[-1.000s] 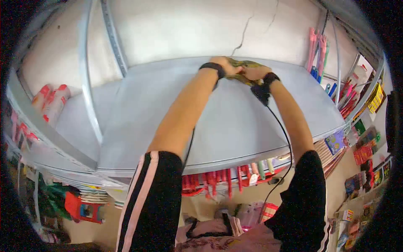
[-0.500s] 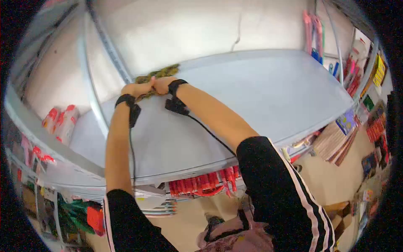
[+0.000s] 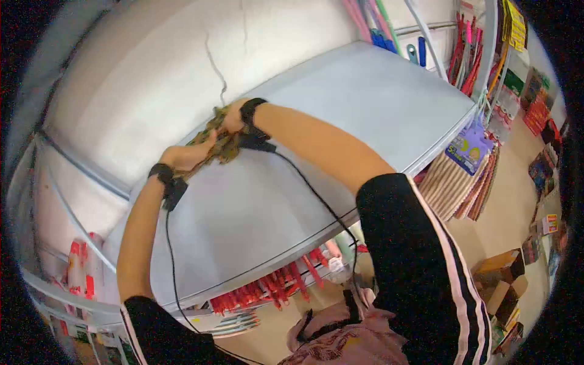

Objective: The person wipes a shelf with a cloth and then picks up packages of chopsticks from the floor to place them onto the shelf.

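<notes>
A crumpled brown and yellow-green cloth (image 3: pixel 226 148) lies at the back edge of the grey shelf (image 3: pixel 243 210), against the pale wall. My left hand (image 3: pixel 187 156) is closed on the cloth's left part, its thumb raised toward the other hand. Close by on the right, my right hand (image 3: pixel 232 119) grips the cloth's upper part, with the fingertips partly hidden. Each wrist wears a black strap with a small black box and a cable.
Red and white packs (image 3: pixel 82 264) stand at the far left behind a metal brace. Pink and blue handled items (image 3: pixel 377 27) lean at the back right. Striped cloths with a purple label (image 3: pixel 469 149) hang off the right corner. An open cardboard box (image 3: pixel 502 274) sits on the floor.
The view has turned, so the shelf now appears tilted. My hands have moved slightly apart, with more of the cloth showing between them, and both still hold it.
</notes>
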The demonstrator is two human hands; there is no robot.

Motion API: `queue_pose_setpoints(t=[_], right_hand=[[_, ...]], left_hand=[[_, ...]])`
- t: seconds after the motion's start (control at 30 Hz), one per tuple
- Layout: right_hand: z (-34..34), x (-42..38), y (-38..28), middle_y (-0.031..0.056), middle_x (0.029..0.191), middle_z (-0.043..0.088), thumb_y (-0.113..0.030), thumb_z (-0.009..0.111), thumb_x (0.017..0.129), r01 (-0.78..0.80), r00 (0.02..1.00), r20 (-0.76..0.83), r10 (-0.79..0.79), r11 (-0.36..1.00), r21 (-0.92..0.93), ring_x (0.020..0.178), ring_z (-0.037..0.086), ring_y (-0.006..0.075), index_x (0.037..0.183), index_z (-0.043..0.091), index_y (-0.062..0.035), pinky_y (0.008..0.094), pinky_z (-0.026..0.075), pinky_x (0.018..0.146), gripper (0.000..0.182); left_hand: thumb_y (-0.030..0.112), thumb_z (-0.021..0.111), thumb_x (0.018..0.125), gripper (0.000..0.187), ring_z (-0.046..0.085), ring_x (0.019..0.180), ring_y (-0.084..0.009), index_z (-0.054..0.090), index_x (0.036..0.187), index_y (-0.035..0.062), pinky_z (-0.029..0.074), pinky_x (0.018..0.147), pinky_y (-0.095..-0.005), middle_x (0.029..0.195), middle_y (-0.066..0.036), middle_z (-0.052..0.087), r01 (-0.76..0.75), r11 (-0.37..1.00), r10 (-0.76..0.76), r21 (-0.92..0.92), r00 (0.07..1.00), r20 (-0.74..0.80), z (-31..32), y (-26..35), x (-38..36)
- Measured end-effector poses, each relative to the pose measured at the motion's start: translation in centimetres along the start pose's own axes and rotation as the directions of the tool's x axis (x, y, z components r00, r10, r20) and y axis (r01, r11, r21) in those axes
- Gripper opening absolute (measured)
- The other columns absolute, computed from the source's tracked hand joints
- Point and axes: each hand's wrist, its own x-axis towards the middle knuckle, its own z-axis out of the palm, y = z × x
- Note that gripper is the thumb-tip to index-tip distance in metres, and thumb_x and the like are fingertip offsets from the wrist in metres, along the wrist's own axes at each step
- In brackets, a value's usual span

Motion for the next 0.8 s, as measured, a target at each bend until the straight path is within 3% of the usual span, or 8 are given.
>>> queue_pose_setpoints(t=[0.23,0.27,0.3,0.33,0.4,0.73,0.77,0.8], right_hand=[[-0.3,-10.2,21.7,0.0079,0.114,0.056,-0.026,0.038,0.086,-0.332,0.938,-0.118,0.327,0.943,-0.019,0.099,0.056,0.0293,0.124,0.046,-0.0296,0.0397,0.046,0.083,0.039],[0.1,-11.4,24.6,0.0082,0.114,0.056,-0.025,0.037,0.086,-0.357,0.914,-0.209,0.347,0.934,-0.008,0.099,0.055,0.03,0.123,0.046,-0.0285,0.04,0.045,0.084,0.038],[0.5,-12.3,27.9,0.0088,0.112,0.057,-0.025,0.039,0.085,-0.343,0.909,-0.27,0.318,0.938,-0.051,0.098,0.056,0.0307,0.125,0.043,-0.0286,0.0404,0.046,0.083,0.041],[1.8,-12.1,32.7,0.0101,0.112,0.057,-0.025,0.042,0.084,-0.368,0.881,-0.318,0.35,0.93,0.006,0.097,0.056,0.0312,0.128,0.039,-0.0263,0.0407,0.046,0.081,0.044],[1.5,-17.1,35.0,0.0114,0.111,0.057,-0.024,0.046,0.083,-0.378,0.9,-0.261,0.35,0.924,-0.065,0.097,0.056,0.0317,0.13,0.036,-0.0225,0.0415,0.045,0.081,0.048],[2.9,-31.2,28.6,0.0183,0.113,0.054,-0.01,0.046,0.079,-0.557,0.825,-0.181,0.536,0.826,-0.093,0.106,0.052,0.0295,0.12,0.042,0.0027,0.0368,0.043,0.086,0.043],[3.7,-30.6,30.5,0.0192,0.12,0.048,-0.005,0.044,0.078,-0.311,0.932,0.017,0.361,0.826,-0.471,0.109,0.048,0.0296,0.114,0.048,0.0064,0.0349,0.038,0.093,0.038],[7.4,-31.3,34.9,0.0214,0.126,0.042,-0.004,0.044,0.078,-0.203,0.977,-0.177,0.117,0.768,-0.608,0.116,0.042,0.0312,0.102,0.057,0.0087,0.0346,0.032,0.1,0.031]], left_hand=[[0.036,0.027,0.094,0.049,0.037,0.117,-0.0308,0.034,0.129,0.002,0.03,0.099,-0.0447,0.132,-0.016,0.035,0.066,0.829,-0.058,0.555,0.998,-0.033,6.5,-16.4,22.5],[0.04,0.025,0.093,0.053,0.035,0.118,-0.028,0.032,0.13,0.0034,0.029,0.1,-0.0412,0.133,-0.014,0.034,0.215,0.977,-0.215,0.014,0.976,-0.028,5.9,-19.3,25.2],[0.044,0.023,0.092,0.056,0.034,0.118,-0.0252,0.03,0.132,0.0048,0.027,0.1,-0.0377,0.133,-0.012,0.034,0.314,0.788,-0.336,-0.53,0.94,0.056,4.9,-22.2,27.6],[0.048,0.021,0.092,0.06,0.033,0.119,-0.0223,0.029,0.133,0.0062,0.025,0.101,-0.0341,0.134,-0.01,0.033,0.321,0.321,-0.383,-0.891,0.905,0.188,3.5,-24.9,29.9],[0.056,0.017,0.09,0.066,0.031,0.121,-0.0167,0.026,0.136,0.009,0.022,0.102,-0.0271,0.135,-0.006,0.032,0.096,-0.765,-0.216,-0.637,0.894,0.394,0.5,-28.6,33.5],[0.061,0.029,0.085,0.072,0.029,0.125,-0.0174,0.027,0.136,0.0107,0.022,0.104,-0.0303,0.138,-0.006,0.031,-0.06,-0.754,-0.294,-0.654,0.921,0.254,-7.8,-34.9,34.5],[0.061,0.029,0.085,0.072,0.029,0.125,-0.0174,0.027,0.136,0.0107,0.022,0.104,-0.0303,0.138,-0.006,0.031,-0.069,-0.754,-0.302,-0.654,0.92,0.251,-8.5,-34.4,34.2],[0.061,0.027,0.085,0.072,0.029,0.125,-0.0182,0.027,0.136,0.0106,0.021,0.104,-0.0318,0.138,-0.006,0.031,-0.13,-0.967,-0.179,-0.22,0.958,0.222,-8.9,-33.8,34.1]])
